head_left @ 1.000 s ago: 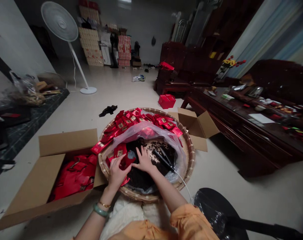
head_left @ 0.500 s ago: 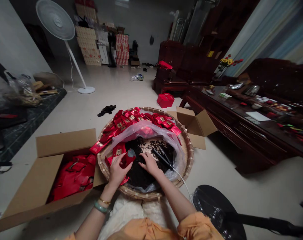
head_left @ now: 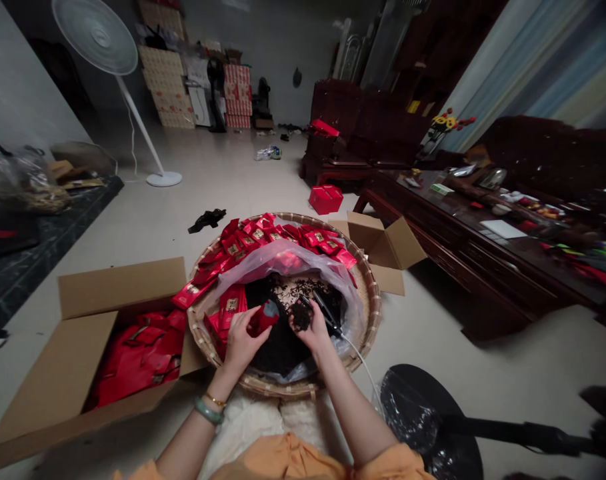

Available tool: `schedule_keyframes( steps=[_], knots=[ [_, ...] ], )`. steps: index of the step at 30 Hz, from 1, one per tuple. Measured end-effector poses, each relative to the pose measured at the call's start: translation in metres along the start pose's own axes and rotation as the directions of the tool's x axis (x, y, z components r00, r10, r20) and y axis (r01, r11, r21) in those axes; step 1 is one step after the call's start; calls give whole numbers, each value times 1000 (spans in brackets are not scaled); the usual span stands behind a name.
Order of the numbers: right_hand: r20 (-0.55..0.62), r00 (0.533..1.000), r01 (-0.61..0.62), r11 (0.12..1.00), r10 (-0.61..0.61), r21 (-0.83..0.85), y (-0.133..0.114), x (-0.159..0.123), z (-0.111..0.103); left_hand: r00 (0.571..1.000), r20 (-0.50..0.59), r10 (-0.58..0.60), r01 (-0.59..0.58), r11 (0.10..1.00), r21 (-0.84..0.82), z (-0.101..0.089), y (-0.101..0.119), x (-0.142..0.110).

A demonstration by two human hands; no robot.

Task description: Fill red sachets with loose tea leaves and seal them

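On a pale floor (head_left: pixel 223 173), a cardboard box (head_left: pixel 117 287) packed with red bags sits against a wide woven basket (head_left: pixel 283 385). In the basket, red packets (head_left: pixel 263 233) and a clear plastic bag (head_left: pixel 287 260) ring a heap of dark loose tea (head_left: pixel 277 350), with corded black tongs (head_left: pixel 325 310) just beside it. Above the heap, the left hand (head_left: pixel 243 343) pinches a single red packet (head_left: pixel 263 317) shut between its fingers, while the right hand (head_left: pixel 310 327) closes around a small pinch of tea (head_left: pixel 301 317), just beside the packet.
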State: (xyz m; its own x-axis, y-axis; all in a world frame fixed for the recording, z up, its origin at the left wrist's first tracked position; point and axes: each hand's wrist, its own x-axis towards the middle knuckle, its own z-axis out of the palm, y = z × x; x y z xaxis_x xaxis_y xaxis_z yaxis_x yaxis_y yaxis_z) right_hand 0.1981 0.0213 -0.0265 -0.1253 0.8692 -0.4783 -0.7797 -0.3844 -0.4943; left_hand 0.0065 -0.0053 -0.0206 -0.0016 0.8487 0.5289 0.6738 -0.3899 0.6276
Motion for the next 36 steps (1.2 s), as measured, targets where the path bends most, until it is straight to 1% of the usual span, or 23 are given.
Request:
schedule_keyframes(
  steps=[1, 2, 3, 8, 11, 14, 17, 20, 23, 25, 31, 33, 36],
  knots=[
    [37, 999, -39, 994, 35, 105, -3, -4, 4, 1000, 7, 7, -7, 1000, -5, 2, 1, 0],
    [63, 997, -57, 983, 46, 176, -6, -8, 9, 1000, 14, 13, -12, 1000, -10, 4, 2, -1],
    [70, 997, -47, 978, 33, 204, -9, -12, 14, 1000, 20, 17, -17, 1000, -13, 6, 3, -1],
    [34, 990, 127, 968, -138, 214, -20, -24, 40, 998, 42, 43, -41, 999, -34, 14, 6, -2],
    [49, 976, 198, 957, -213, 212, -23, -29, 53, 998, 39, 48, -46, 998, -48, 19, 10, -1],
    [51, 971, 219, 958, -232, 187, -24, -33, 60, 998, 33, 49, -47, 997, -57, 22, 13, -1],
    [42, 971, 226, 959, -236, 170, -25, -35, 62, 999, 31, 45, -43, 997, -61, 23, 14, -2],
    [52, 957, 275, 949, -286, 157, -24, -36, 62, 999, 31, 43, -41, 997, -59, 23, 14, -3],
    [39, 930, 356, 923, -365, 143, -22, -35, 65, 998, 35, 45, -43, 997, -57, 23, 16, -3],
    [41, 903, 421, 900, -428, 114, -20, -36, 68, 998, 40, 41, -39, 998, -59, 23, 18, -3],
    [114, 811, 584, 809, -574, -75, -16, -43, 77, 997, 68, 24, -20, 998, -65, 24, 21, -3],
    [134, 787, 616, 780, -602, -112, -15, -44, 78, 998, 64, 22, -18, 998, -65, 26, 20, -3],
    [174, 778, 627, 764, -604, -148, -12, -48, 79, 998, 57, 17, -13, 998, -62, 27, 18, -4]
  ],
)
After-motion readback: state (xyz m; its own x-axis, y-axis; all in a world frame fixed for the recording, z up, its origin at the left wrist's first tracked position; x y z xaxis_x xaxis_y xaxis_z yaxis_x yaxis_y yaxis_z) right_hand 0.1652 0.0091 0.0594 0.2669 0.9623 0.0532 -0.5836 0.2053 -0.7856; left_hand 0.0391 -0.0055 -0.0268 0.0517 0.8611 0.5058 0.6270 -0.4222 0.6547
